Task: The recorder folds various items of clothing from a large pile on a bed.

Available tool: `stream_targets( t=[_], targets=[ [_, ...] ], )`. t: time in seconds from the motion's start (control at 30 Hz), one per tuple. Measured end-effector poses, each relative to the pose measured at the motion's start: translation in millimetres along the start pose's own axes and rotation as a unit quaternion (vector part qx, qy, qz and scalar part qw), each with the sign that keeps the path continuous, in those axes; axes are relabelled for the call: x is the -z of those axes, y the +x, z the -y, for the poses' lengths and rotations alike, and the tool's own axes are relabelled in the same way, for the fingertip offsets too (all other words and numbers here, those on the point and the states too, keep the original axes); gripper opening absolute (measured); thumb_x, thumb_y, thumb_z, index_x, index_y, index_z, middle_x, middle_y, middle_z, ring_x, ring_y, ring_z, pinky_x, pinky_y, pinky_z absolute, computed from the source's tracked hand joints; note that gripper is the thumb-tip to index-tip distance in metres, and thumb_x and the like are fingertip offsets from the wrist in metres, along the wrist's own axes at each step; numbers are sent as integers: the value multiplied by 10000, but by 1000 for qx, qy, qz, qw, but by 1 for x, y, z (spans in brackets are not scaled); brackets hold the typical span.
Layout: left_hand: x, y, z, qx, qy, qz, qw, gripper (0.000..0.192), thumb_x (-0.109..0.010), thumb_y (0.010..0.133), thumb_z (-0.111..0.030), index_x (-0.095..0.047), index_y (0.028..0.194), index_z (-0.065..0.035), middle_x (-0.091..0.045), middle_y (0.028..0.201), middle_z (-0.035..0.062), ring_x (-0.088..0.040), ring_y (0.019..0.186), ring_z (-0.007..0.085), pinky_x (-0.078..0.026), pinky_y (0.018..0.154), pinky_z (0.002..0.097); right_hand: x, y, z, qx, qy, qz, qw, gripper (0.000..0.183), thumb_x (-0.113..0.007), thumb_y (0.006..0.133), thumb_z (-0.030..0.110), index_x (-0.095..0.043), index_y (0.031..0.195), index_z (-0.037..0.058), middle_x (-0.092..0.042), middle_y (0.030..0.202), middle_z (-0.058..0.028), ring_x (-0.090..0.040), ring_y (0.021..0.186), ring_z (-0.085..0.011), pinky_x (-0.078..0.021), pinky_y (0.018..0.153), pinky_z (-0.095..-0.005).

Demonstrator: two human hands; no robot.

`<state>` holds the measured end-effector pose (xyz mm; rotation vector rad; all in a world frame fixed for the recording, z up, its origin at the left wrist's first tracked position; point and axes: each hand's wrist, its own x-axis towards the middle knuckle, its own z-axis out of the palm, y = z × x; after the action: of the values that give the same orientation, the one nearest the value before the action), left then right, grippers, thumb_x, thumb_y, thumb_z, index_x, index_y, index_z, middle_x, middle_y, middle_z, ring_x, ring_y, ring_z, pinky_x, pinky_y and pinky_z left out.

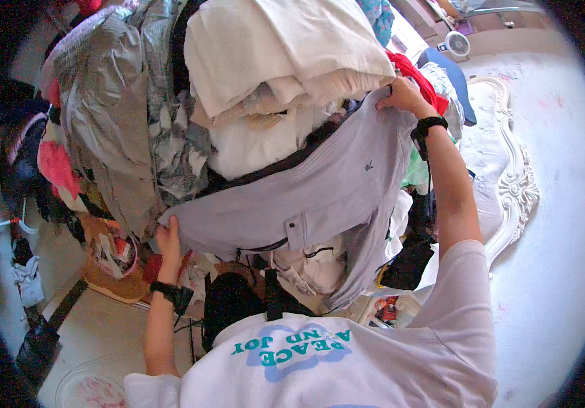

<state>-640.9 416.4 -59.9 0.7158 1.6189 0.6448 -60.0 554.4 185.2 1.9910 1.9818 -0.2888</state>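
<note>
A light grey polo shirt (292, 194) with a small dark emblem and a buttoned placket is stretched between both hands, slanting up to the right. My left hand (168, 239) grips its lower left end, thumb on top. My right hand (402, 97) pinches its upper right end, beside folded cream cloth (282, 56). One sleeve hangs down at the right. Behind the shirt lie a white cloth (256, 145) and dark fabric. Grey shiny garments (114, 112) drape at the left. Each wrist wears a black band.
A large clothes heap spreads across the front, with red cloth (414, 76) at its right. A carved white headboard (514, 188) stands against the right wall. A small white fan (456, 44) is at the upper right. A pink-rimmed container (131, 260) stands lower left; a hanger (24, 224) lies farther left.
</note>
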Motion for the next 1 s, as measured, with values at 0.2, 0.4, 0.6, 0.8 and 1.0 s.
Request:
stream_targets(
  t=[0.2, 0.4, 0.6, 0.8, 1.0],
  targets=[
    [18, -4, 29, 108, -95, 234, 962, 540, -644, 813, -311, -433, 1213, -16, -500, 1186, 77, -480, 1053, 226, -377, 890, 341, -21, -4, 15, -42, 16, -44, 998, 470, -764, 587, 329, -634, 973, 95, -624, 945, -130, -563, 945, -324, -439, 832, -412],
    [11, -34, 19, 19, 44, 108, 993, 347, -637, 835, -230, -506, 1096, -42, -582, 893, 32, -555, 809, 131, -474, 652, 297, -38, -43, 19, -12, -8, -226, 974, 488, -708, 645, 148, -540, 1101, 100, -572, 1065, -105, -505, 1044, -294, -414, 880, -390],
    [27, -22, 38, -11, 45, 93, 995, 436, -637, 830, -246, -418, 1117, -2, -540, 892, 55, -525, 793, 158, -448, 693, 307, -28, -141, 54, 23, 17, -292, 956, 361, -645, 710, 116, -552, 1058, 82, -559, 1104, -105, -515, 1046, -286, -419, 879, -380],
    [-2, -56, 20, -172, 190, -83, 963, 549, -643, 810, -235, -350, 1191, 31, -469, 1063, 147, -459, 1012, 274, -358, 906, 365, -31, -300, 57, -59, 186, -276, 941, 236, -656, 735, 130, -606, 943, 31, -625, 943, -146, -591, 911, -289, -464, 776, -346],
    [-74, -130, -32, -275, 201, 3, 940, 356, -553, 858, -111, -426, 1171, 1, -453, 1175, 131, -449, 1091, 246, -362, 920, 362, -93, -441, 60, -184, 444, -279, 831, 162, -619, 803, 91, -606, 918, -23, -655, 830, -86, -617, 754, -106, -478, 691, -242]
  ],
)
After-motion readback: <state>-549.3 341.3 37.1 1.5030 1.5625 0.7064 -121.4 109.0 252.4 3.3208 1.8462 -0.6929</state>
